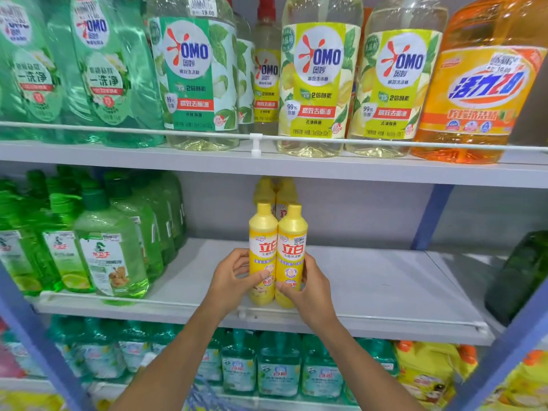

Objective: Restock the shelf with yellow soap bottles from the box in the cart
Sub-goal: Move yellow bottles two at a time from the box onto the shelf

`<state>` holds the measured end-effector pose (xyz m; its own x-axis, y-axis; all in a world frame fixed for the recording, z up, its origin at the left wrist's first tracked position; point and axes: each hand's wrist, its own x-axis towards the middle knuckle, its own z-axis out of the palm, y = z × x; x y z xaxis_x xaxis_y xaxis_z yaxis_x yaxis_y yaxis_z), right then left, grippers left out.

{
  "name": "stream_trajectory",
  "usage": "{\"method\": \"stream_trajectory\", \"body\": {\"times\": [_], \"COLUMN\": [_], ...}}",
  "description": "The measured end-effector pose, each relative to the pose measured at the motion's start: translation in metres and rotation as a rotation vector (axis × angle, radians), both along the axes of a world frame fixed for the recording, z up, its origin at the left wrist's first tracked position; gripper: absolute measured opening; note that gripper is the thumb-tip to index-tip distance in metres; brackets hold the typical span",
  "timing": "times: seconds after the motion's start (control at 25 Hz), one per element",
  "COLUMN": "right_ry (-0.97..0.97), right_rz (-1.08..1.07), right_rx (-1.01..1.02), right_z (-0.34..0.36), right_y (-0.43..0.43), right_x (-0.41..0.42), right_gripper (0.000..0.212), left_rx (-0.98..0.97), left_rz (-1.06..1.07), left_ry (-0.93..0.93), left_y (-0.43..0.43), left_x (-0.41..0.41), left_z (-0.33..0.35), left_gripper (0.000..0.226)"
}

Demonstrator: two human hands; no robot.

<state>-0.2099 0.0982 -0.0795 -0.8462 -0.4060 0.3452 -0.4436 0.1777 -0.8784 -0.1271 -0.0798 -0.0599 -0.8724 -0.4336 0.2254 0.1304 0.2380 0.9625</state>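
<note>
Two yellow soap bottles stand upright side by side at the front of the middle shelf [385,289]. My left hand [234,280] grips the left bottle [262,241], thumb across its label. My right hand [308,287] grips the right bottle [292,244] low on its body. Two more yellow bottles [275,192] stand right behind them, mostly hidden. The box and cart are out of view.
Green soap bottles [109,253] fill the middle shelf's left side; a dark green bottle [522,277] sits at its right end. A thin rail [370,317] runs along the shelf front. Large bottles [317,75] line the shelf above, teal ones [278,366] the shelf below.
</note>
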Motion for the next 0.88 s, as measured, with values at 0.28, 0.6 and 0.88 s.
{"method": "stream_trajectory", "body": {"times": [0.28,0.6,0.88], "right_ry": [0.005,0.024,0.033], "right_rz": [-0.146,-0.125,-0.198], "right_rx": [0.018,0.201,0.266], "right_z": [-0.007,-0.013,-0.011], "right_y": [-0.016,-0.011,-0.024], "right_x": [0.006,0.01,-0.009], "right_gripper": [0.074,0.064,0.057], "left_rx": [-0.046,-0.059,-0.188], "left_rz": [-0.085,0.123,0.16], "left_ry": [0.002,-0.017,-0.034], "left_y": [-0.012,0.004,-0.005], "left_x": [-0.001,-0.005,-0.022], "left_z": [-0.001,-0.019,-0.024], "left_gripper": [0.051,0.052,0.047]}}
